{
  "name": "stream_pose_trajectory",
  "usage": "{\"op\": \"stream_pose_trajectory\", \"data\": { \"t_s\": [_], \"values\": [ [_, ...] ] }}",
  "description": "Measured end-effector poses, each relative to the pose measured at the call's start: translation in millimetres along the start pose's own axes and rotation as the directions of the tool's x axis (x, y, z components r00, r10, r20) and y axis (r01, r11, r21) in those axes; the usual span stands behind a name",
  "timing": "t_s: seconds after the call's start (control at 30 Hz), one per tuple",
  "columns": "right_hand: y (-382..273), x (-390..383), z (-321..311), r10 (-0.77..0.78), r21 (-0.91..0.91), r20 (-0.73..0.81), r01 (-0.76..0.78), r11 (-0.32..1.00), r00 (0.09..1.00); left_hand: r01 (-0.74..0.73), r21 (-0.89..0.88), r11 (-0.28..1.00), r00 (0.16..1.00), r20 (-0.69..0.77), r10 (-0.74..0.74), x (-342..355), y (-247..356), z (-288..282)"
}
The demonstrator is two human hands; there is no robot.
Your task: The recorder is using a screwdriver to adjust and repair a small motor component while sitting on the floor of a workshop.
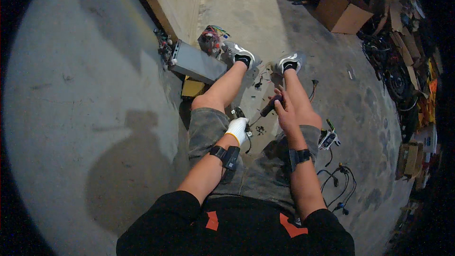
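Note:
My left hand (237, 132), in a white knit glove with a yellow cuff, grips a small dark part (239, 112) with a pale edge. What exactly this part is I cannot make out. A short black cable (250, 145) hangs below the glove. In my bare right hand (286, 113) is a screwdriver (270, 106) with a thick black handle. Its thin shaft slants down and left toward the gloved hand; whether the tip touches the part cannot be told. Several tiny dark screws or bits (260, 130) lie on the floor between my legs.
To the left, a grey metal case (196, 61) leans over a yellow box (193, 86), near a bundle of coloured wires (214, 35). Right of my leg lie a white-and-grey device (329, 139) and black cables (347, 180). Cardboard boxes (342, 9) and scrap line the right wall.

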State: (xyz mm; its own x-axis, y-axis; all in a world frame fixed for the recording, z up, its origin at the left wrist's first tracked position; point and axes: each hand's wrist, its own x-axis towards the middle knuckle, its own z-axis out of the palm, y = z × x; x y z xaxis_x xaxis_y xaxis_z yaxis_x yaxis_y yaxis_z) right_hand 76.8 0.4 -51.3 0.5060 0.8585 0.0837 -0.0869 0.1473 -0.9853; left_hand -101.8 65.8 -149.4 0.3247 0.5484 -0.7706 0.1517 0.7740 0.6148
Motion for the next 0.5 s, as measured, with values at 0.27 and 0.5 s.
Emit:
{"op": "stream_pose_trajectory", "data": {
  "t_s": [0.27, 0.5],
  "values": [
    [11, 3, -19, -0.024, -0.394, -0.047, 0.004, 0.919, 0.999, 0.13, -0.269, 0.954, 0.989, -0.031, -0.143, -6, 7, 18],
    [-13, -4, -4, 0.102, -0.065, 0.051, -0.099, 0.993, 0.993, 0.122, -0.25, 0.961, 0.987, -0.071, -0.144, -13, 13, 15]
  ]
}}
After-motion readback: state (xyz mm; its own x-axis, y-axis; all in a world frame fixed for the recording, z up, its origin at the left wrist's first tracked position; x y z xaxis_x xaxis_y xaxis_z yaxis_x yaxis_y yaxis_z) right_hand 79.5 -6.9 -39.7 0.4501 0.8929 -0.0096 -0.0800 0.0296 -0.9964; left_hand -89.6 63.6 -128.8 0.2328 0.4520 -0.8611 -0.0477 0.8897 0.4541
